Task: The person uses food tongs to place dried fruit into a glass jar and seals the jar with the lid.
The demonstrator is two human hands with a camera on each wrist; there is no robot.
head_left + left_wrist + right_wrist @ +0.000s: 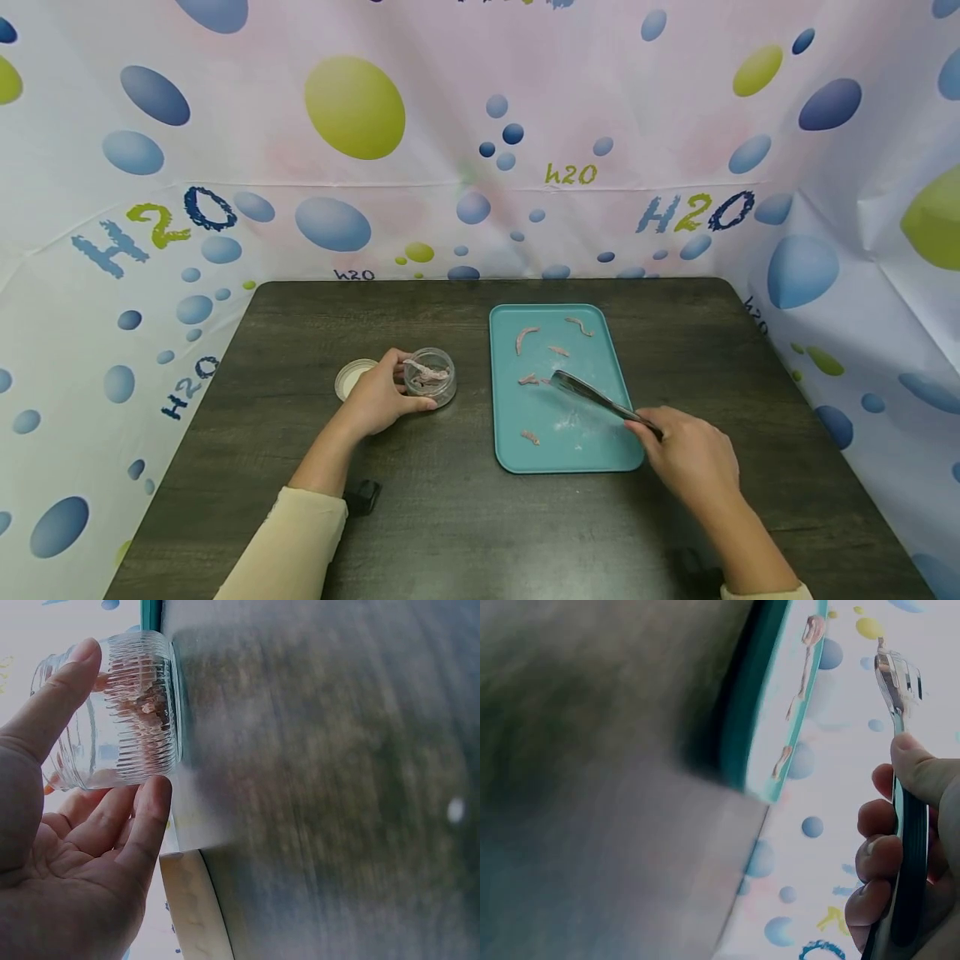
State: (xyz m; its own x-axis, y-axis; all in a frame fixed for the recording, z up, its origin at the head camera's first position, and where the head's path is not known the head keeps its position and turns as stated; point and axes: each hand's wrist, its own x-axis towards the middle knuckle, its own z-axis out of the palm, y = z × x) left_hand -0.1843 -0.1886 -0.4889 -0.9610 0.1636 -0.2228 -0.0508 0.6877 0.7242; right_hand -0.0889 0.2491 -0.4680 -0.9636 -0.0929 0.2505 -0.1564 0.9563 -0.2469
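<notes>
My left hand [378,396] grips a small clear glass jar [442,392], thumb on the near side and fingers on the far side. Pinkish strips [427,374] fill part of it, visible through its ribbed wall in the left wrist view. My right hand [693,454] holds a pair of metal tongs [600,398], fingers wrapped round the handle. Their tip is over a turquoise tray [517,458], beside a short pinkish strip [528,379]. In the right wrist view, a small pinkish bit [881,645] shows at the end of the tongs.
Several other pinkish strips lie apart on the tray, one curved piece [522,340] at the far left and one short piece [530,437] near the front. A cream lid [352,377] lies left of the jar. The dark wooden table [450,533] meets a patterned curtain [450,108].
</notes>
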